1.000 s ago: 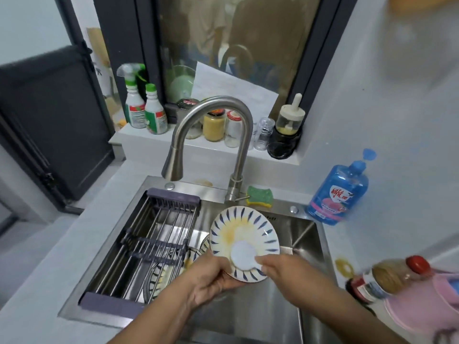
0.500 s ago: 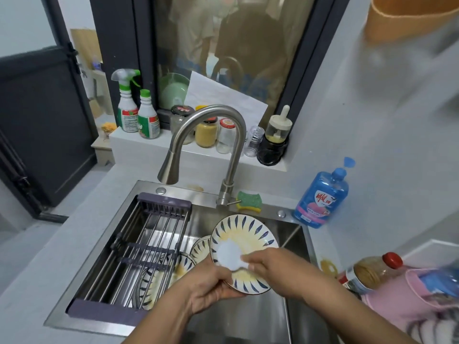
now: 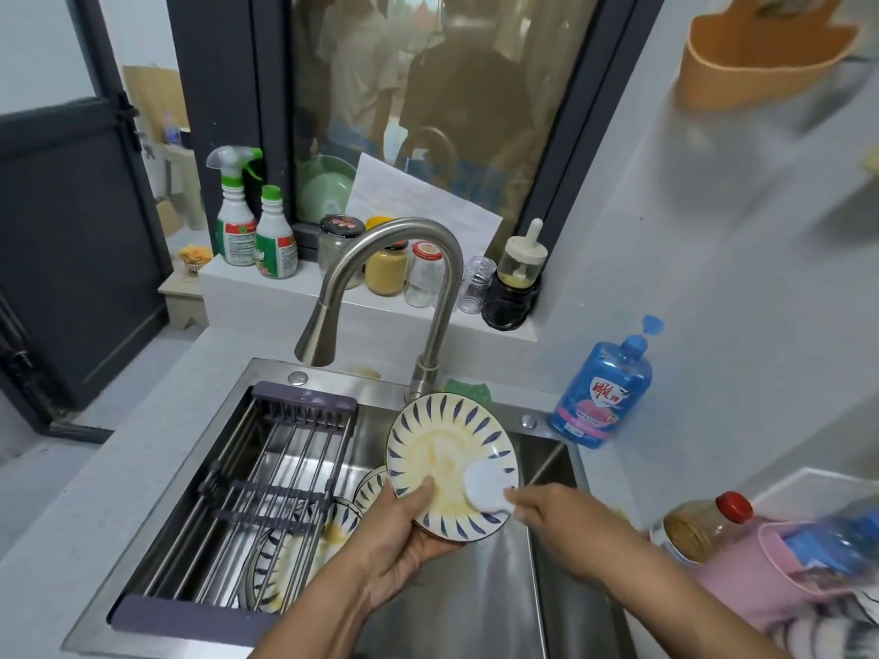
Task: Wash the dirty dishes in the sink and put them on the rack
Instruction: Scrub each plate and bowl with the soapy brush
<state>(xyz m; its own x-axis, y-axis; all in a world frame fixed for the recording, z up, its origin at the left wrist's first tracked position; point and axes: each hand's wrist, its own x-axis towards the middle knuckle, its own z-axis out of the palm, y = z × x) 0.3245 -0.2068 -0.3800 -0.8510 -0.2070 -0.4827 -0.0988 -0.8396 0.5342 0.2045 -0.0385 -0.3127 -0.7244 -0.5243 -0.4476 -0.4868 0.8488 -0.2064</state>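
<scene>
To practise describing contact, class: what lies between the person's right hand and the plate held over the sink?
A round white pad, which the right hand holds against the plate; the head view shows it.

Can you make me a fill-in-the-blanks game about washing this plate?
The right hand presses a ____ scrubber on the plate.
The left hand holds that plate, its ____ on the stained face.
The soap bottle with the pump is ____.
Missing words: white, thumb, blue.
</scene>
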